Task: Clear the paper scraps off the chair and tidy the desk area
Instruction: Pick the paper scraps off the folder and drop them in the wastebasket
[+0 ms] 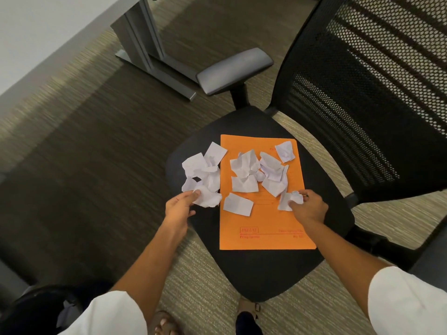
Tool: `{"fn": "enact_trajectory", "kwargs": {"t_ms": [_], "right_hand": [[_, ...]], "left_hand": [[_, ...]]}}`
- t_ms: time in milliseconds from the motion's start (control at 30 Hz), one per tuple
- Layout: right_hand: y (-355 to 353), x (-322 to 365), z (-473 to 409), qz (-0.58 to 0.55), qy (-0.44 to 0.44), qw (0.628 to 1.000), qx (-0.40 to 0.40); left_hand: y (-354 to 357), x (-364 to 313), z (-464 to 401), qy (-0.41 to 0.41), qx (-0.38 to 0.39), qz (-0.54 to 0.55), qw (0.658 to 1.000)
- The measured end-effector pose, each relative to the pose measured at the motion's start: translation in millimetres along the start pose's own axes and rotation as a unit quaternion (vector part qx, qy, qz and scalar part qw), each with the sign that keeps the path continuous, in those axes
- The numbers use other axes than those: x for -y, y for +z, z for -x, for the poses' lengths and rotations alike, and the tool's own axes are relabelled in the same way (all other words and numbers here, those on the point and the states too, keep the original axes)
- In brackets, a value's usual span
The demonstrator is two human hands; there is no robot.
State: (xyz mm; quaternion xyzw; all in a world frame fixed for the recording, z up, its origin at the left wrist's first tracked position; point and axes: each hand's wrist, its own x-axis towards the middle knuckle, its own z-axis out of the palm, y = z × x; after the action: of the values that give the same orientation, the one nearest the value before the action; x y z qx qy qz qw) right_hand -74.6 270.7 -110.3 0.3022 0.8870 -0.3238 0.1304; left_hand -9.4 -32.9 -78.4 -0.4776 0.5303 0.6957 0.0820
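Observation:
A black office chair seat (261,274) carries an orange folder (266,228) with red print. Several crumpled white paper scraps (244,165) lie across the folder's upper half and on the seat to its left. My left hand (180,206) pinches a crumpled white scrap (208,198) at the left edge of the folder. My right hand (309,206) grips another white scrap (287,200) near the folder's right edge. A flat white scrap (238,204) lies between my hands.
The chair's mesh backrest (367,97) rises at the right, with a grey armrest (233,70) behind the seat. A grey desk leg (150,44) stands on the carpet at upper left. A white desk edge (43,27) crosses the top left corner.

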Motion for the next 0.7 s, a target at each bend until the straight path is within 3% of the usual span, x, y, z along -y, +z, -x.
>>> {"fn": "enact_trajectory", "kwargs": {"t_ms": [133,300,467,567,700], "right_hand": [[-4,-1,0,0.006,-0.013,1.000,-0.021],[-13,2,11,-0.123,-0.013,0.992,-0.020],[1,19,40,-0.246,0.015,0.956,0.156],[18,32,53,-0.222,-0.029,0.949,0.222],[41,43,65,-0.126,-0.106,0.956,0.244]], "left_hand": [[-7,-2,-7,0.049,-0.104,-0.027,0.993],[-6,-1,-14,0.094,-0.114,-0.156,0.977],[12,0,-18,0.092,-0.109,-0.156,0.977],[19,1,-16,0.089,-0.108,-0.174,0.975],[18,5,-18,0.086,-0.124,-0.198,0.968]]}}
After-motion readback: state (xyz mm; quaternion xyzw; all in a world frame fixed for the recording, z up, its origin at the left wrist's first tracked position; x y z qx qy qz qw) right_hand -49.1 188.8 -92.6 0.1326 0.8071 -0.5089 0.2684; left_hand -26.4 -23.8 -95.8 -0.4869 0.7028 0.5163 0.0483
